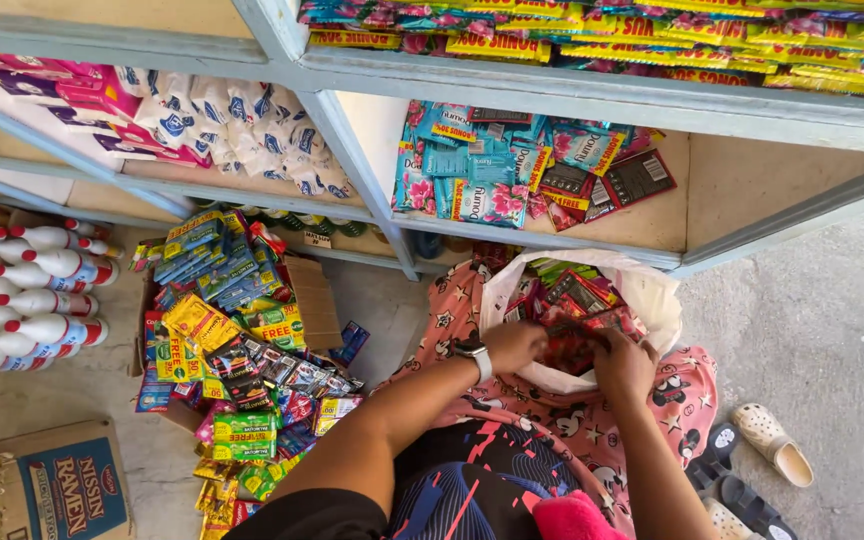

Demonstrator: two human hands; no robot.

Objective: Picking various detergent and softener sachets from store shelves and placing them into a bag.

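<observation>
Sachets (574,340), dark red and shiny, sit bunched in the white plastic bag (652,290) on your lap, at the six o'clock side of the grey shelf (552,95). Your left hand (512,345), with a watch (475,357) at the wrist, has its fingers curled closed around the bundle's nine o'clock end. Your right hand (624,365) curls over the three o'clock end, fingers bent onto the packets. At nine o'clock from the bag, a heap of mixed packets (242,350) lies on the floor, and farther that way white bottles with red caps (32,300) lie in rows.
</observation>
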